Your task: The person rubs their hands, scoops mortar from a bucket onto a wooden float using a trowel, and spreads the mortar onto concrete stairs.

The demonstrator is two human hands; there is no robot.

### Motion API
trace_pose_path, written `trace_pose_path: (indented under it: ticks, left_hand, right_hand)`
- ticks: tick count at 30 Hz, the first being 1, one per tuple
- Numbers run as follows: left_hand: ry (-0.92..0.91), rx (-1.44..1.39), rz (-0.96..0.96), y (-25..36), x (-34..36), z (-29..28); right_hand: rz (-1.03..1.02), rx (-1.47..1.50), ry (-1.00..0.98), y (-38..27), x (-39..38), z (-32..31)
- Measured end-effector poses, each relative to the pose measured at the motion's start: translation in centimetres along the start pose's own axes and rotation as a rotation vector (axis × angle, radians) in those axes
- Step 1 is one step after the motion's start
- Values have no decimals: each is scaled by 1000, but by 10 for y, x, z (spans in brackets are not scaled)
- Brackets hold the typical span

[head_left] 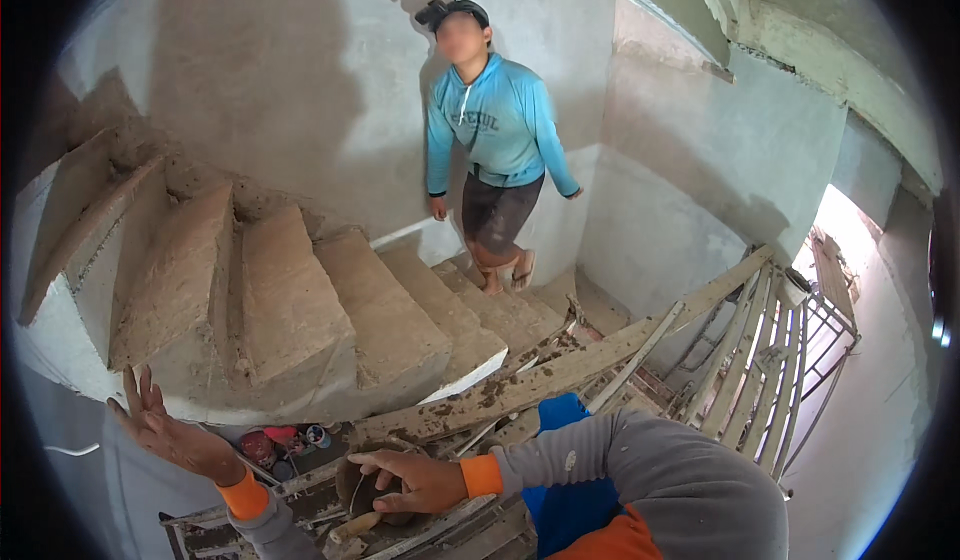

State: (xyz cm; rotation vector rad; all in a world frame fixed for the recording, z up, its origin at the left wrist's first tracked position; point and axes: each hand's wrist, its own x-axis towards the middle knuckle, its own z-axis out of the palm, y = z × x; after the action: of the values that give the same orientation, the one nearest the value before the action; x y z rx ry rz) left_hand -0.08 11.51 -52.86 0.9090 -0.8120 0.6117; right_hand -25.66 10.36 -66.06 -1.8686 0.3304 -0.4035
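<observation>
My left hand (172,436) is raised beside the lower edge of the concrete stairs (290,310), its fingers spread and nothing in them. My right hand (418,482) reaches across over a dark bucket (352,480), fingers loosely stretched and apart. Just below its fingertips is a wooden tool handle (356,528); the rest of that tool is hidden, and I see no grip on it. Both of my sleeves are grey with orange cuffs.
A person in a blue hoodie (495,125) stands on the lower steps by the plastered wall (250,70). A mortar-spattered plank (560,365) runs diagonally beside slatted scaffolding (745,360). Red items (262,447) lie under the stair edge. Rough concrete (670,10) hangs overhead at right.
</observation>
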Motion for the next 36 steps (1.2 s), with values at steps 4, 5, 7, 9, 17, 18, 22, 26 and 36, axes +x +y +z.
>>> trace_pose_path:
  ticks: [4,5,7,9,17,18,22,26,36]
  left_hand:
    - [-1,-41,11,1,1,-6]
    - [-21,-66,10,1,-2,-5]
    - [-45,-96,9,0,-11,-4]
    - [-206,-104,115,-3,-27,-3]
    - [-548,-111,287,-16,-62,4]
    - [-560,-101,256,-17,-64,2]
    - [-666,-238,166,-16,-76,0]
    - [-1042,-110,250,-3,-89,9]
    - [-1463,31,273,-8,-98,22]
  right_hand:
    - [-50,-66,67,3,6,-1]
    - [-66,-63,100,2,7,-4]
    - [-77,-64,157,1,11,-10]
    - [-85,-69,222,4,13,-16]
    - [69,289,304,10,13,-24]
    - [69,295,302,11,15,-25]
    - [181,510,369,17,19,-40]
    - [260,721,380,20,19,-50]
    - [242,661,236,31,18,-49]
